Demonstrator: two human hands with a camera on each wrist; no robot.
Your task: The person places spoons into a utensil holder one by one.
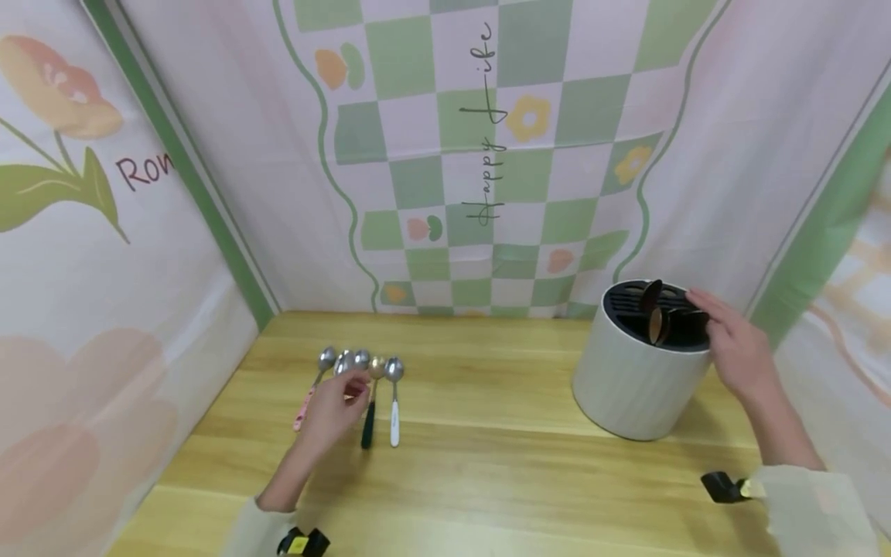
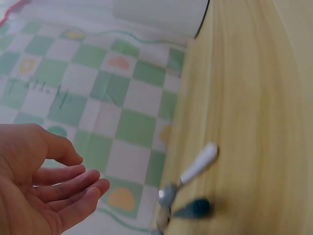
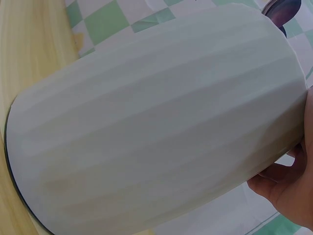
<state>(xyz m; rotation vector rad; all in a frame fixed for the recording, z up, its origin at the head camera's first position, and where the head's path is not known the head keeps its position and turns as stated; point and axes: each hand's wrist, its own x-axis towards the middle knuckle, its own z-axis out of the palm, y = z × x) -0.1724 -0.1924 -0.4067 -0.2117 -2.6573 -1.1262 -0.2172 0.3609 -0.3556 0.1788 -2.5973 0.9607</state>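
Several spoons lie side by side on the table at the left in the head view. Among them are a pink-handled spoon (image 1: 303, 412), a spoon with a dark green handle and gold-toned bowl (image 1: 368, 427), and a white-handled spoon (image 1: 394, 418). My left hand (image 1: 329, 415) is over the row and covers some of it; in the left wrist view its fingers (image 2: 73, 188) bend loosely around nothing. My right hand (image 1: 743, 352) holds the upper edge of a white ribbed utensil holder (image 1: 635, 391), its fingers (image 3: 276, 178) bent against the holder's side.
A dark spoon (image 1: 651, 297) and a brown-looking one (image 1: 656, 326) stick up from the holder's black slotted top (image 1: 629, 302). Behind the wooden table (image 1: 473, 480) hangs a green-and-white checked cloth (image 1: 487, 193); printed fabric (image 1: 104, 271) also hangs at both sides.
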